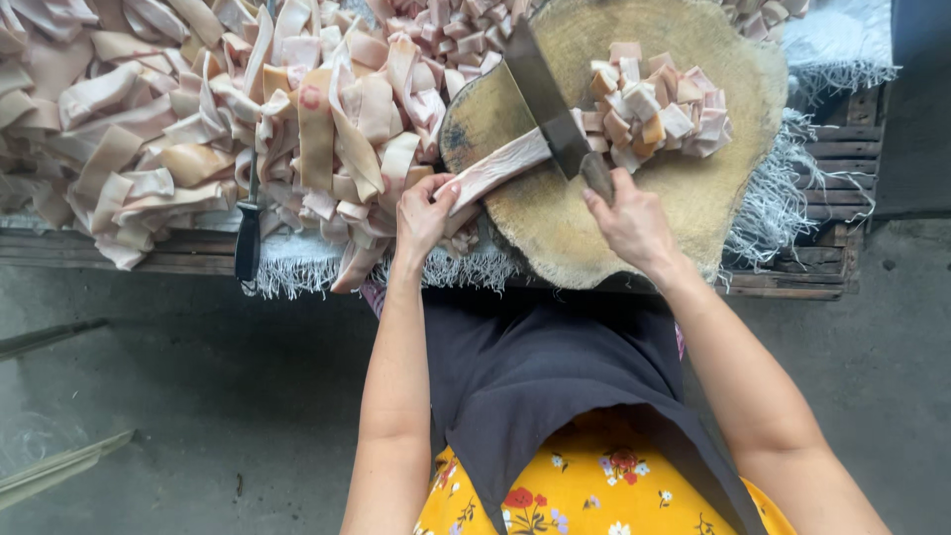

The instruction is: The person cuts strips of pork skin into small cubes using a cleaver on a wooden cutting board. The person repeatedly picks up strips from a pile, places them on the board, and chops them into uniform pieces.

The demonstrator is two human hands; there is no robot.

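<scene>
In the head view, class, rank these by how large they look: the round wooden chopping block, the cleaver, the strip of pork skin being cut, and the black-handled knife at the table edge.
1. Round wooden chopping block, clearly largest.
2. Cleaver.
3. Strip of pork skin and black-handled knife: too alike to rank, and the knife's blade is partly hidden.

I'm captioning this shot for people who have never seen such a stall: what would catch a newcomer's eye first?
First, the huge heap of pale pork-skin strips filling the upper left of the bench. Next, the round wooden chopping block at upper right, where the right hand holds a cleaver over one strip that the left hand steadies, beside a pile of cut cubes. A dark-handled knife lies at the heap's front edge.
</scene>
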